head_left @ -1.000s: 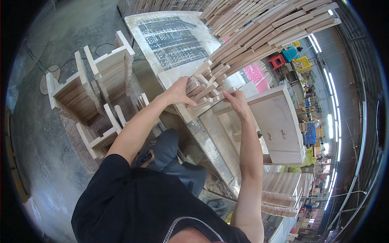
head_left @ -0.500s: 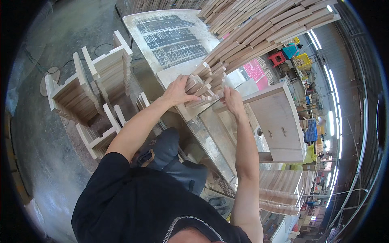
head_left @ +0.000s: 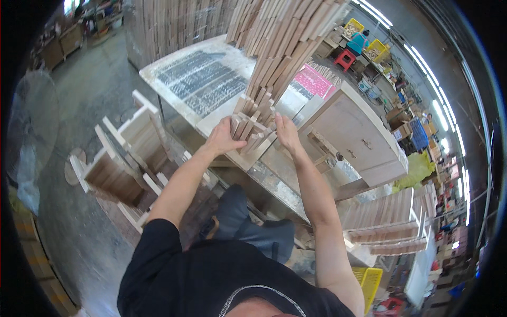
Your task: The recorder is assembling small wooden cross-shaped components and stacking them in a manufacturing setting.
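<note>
- Two bare hands frame a cluster of wooden strips [head_left: 247, 128] at the centre of the frame; the strips lie on a pale worktable [head_left: 177, 110], their near ends uneven.
- Left hand [head_left: 218, 138], left of centre: its fingers bend around the cluster's left side and its thumb reaches across the near ends, grasping strips there.
- Right hand [head_left: 286, 132], right of centre: its fingers are nearly straight, along the cluster's right side. I cannot tell whether it grips or only presses.
- Changed over the last second: the right fingers, first bent at a strip end, have straightened beside the cluster. The view has swung, so the tall strip pile [head_left: 285, 50] now rises more steeply toward the top of the frame.
- My judgement of what this means: the strips are now steadied from both sides, but not yet level at their ends.
- Around them: stacked wooden frames [head_left: 124, 153] at left, a pale wooden panel [head_left: 355, 140] at right, a yellow crate [head_left: 367, 288] at lower right.
</note>
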`<state>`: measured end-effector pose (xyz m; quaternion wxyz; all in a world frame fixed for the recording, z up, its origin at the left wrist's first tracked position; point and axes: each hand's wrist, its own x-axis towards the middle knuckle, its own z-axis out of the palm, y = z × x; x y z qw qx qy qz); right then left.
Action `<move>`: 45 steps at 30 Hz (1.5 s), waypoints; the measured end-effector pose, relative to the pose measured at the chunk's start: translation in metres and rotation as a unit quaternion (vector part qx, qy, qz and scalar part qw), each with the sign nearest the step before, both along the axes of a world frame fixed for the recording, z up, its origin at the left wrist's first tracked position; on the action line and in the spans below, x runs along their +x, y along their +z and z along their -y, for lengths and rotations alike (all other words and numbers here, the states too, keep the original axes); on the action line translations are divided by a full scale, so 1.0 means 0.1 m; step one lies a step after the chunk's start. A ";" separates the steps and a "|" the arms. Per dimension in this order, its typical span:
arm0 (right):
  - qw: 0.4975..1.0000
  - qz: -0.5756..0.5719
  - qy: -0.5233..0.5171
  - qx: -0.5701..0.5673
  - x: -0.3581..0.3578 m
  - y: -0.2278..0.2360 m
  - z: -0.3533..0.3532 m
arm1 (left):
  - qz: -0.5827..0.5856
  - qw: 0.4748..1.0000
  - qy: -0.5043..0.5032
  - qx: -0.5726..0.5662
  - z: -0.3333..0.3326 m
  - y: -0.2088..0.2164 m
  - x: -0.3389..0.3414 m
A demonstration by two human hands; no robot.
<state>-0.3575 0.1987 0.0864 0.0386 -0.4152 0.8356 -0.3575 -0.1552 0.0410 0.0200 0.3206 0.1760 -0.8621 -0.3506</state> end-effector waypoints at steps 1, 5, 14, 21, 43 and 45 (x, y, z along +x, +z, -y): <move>1.000 -0.015 0.004 0.001 0.08 -0.05 -0.03 | 0.046 0.998 0.008 0.041 -0.04 0.00 0.03; 0.998 -0.055 -0.011 -0.033 0.18 -0.10 0.04 | 0.104 0.992 0.017 0.063 -0.05 0.13 0.03; 0.996 0.052 -0.040 -0.056 0.18 -0.08 -0.04 | 0.077 0.993 0.010 0.089 -0.13 0.11 0.01; 0.992 0.071 -0.018 -0.099 0.61 -0.11 -0.49 | 0.075 0.995 0.022 0.065 -0.11 0.01 -0.03; 0.991 -0.043 0.063 -0.114 1.58 0.91 -2.29 | -0.226 0.919 -0.111 0.305 0.06 1.75 1.38; 0.983 -0.111 0.070 -0.128 1.48 1.37 -2.42 | -0.281 0.918 -0.086 0.266 0.20 1.97 1.47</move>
